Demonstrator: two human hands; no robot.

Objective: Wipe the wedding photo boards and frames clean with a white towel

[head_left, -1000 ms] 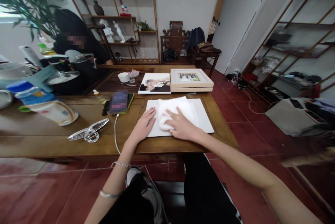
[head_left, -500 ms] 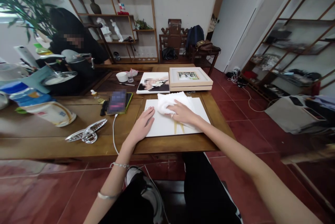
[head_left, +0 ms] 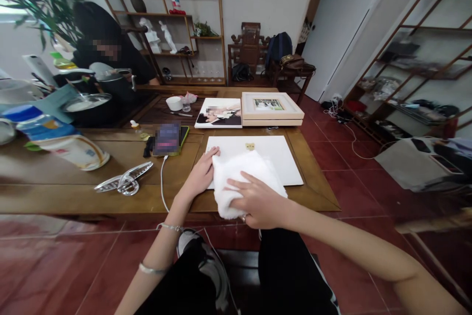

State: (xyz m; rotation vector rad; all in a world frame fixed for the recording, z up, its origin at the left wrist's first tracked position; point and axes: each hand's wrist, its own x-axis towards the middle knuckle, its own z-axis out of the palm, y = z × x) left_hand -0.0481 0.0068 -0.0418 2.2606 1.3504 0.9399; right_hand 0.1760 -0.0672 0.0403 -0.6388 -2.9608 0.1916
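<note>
A white board [head_left: 287, 157] lies flat at the table's near side, with a small yellowish patch [head_left: 250, 146] towards its far edge. Over its near part is a fluffy white cloth [head_left: 239, 162], which hangs past the board's near edge. My right hand [head_left: 258, 201] grips the cloth from above, fingers spread across it and thumb low at its near border. On the board's left edge rests my left hand [head_left: 202, 171], holding nothing, fingers stretched out and close to the cloth's left corner. The cloth covers the near middle of the board.
Beyond the board lie a photo panel [head_left: 217, 113] and stacked picture frames [head_left: 273, 117]. To the left are a phone [head_left: 169, 139] with a white cable [head_left: 162, 182], a clear hair claw [head_left: 125, 177] and a blue-capped package [head_left: 59, 138]. Another person [head_left: 110, 44] sits at far left.
My right hand has pulled the cloth towards me, from the board's far middle to its near edge. The yellow patch now shows; two yellow strips are covered. My left hand stays at the left edge.
</note>
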